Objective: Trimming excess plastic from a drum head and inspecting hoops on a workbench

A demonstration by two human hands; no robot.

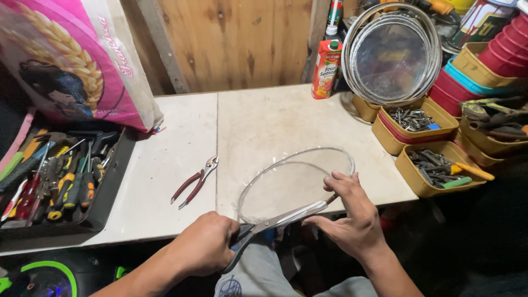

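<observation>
My left hand [204, 246] is closed around the dark handles of metal shears [286, 218], whose blades point right across the lower edge of a thin round transparent sheet [291, 181]. My right hand [352, 217] holds that sheet at its right rim, thumb under and fingers on top. The sheet hangs over the front edge of the white table [264, 124]. Red-handled pliers [195, 181] lie on the table to the left, apart from both hands.
A black tray of screwdrivers and hand tools [60, 181] sits at the left, with a pink sack [71, 60] behind it. Yellow bins of metal parts [434, 165] stand at the right, below a stack of round metal trays [391, 52] and a juice carton [325, 69].
</observation>
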